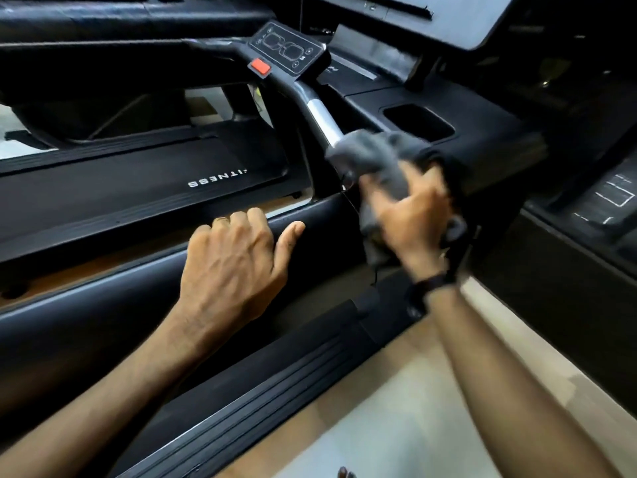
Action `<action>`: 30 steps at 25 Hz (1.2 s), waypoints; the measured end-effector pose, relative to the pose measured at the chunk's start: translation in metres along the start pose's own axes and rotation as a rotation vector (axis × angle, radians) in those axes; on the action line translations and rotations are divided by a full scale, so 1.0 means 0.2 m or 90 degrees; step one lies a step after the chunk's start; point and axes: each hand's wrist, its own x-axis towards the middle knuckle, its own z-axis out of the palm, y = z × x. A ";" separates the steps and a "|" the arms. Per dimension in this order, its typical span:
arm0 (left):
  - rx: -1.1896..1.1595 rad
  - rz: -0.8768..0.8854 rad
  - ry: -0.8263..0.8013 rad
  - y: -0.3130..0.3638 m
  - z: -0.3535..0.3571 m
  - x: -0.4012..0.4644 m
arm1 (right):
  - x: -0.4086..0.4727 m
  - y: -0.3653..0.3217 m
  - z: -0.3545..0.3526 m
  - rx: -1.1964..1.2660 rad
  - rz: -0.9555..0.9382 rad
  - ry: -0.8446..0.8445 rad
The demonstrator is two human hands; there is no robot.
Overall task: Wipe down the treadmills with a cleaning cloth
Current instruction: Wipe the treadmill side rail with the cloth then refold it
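A: Right hand [410, 215] — what's it got?
B: The cloth [375, 160], grey, bunched. Fingers curled round it, thumb side blurred, so I can't tell exactly how tight. Cloth is pressed where the silver grip [322, 119] meets the black handrail, just beside the cup well [418, 122].
A: Why bunched and not flat?
B: My guess: a wad wraps a round bar better than a flat sheet would. Loose tail hangs below the hand.
A: Left hand [238, 267]?
B: Resting on the padded side rail [103, 312]. Fingers bent over its far edge, thumb stretched along the top. Holds nothing but the rail; looks like bracing while leaning in.
A: Which treadmill?
B: The near one. Its console [287, 50] with the red stop button [260, 67] sits above the grip. A second belt [138, 181] lies beyond, on the left.
A: Progress?
B: Mid-wipe on the handrail, I'd say. Console, side rail and deck strip [275, 384] likely still to do; can't tell from here what's clean.
A: Risk?
B: Tail of the cloth dragging, and knocking that stop button.
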 end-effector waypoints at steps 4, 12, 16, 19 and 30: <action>0.028 -0.011 0.001 0.01 0.01 -0.01 | 0.29 0.19 -0.02 -0.029 0.254 0.059; -0.068 -0.039 0.031 0.10 -0.03 0.14 | -0.29 0.26 0.09 0.211 0.235 0.234; -0.054 -0.068 0.053 0.22 -0.01 0.22 | 0.06 0.50 0.06 0.283 0.418 0.349; -0.058 -0.057 0.048 0.38 0.05 0.29 | -0.26 0.40 0.17 0.215 0.273 0.303; 0.030 -0.145 -0.002 0.50 0.17 0.42 | -0.11 0.61 0.15 0.339 0.201 0.107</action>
